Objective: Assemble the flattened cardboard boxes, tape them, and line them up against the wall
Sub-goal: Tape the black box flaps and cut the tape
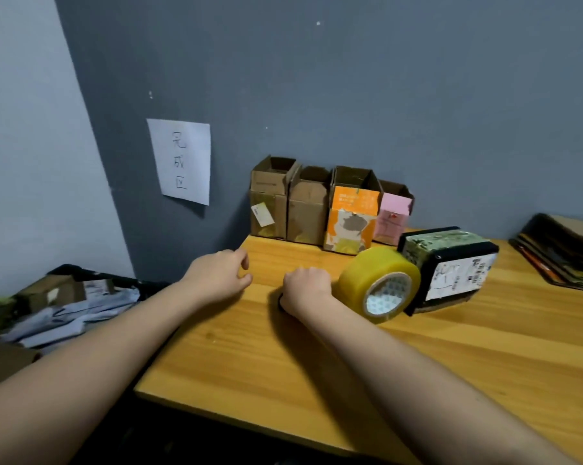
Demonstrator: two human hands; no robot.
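The light, stiff box [447, 268] lies beyond the curled right fingers [305, 280], best gripped by its edges; left fingers [241, 263] loosely spread.

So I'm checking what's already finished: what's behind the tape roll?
Behind the tape roll lies a dark box on its side, and further back four open boxes stand along the wall. The dark box's lower left part is covered.
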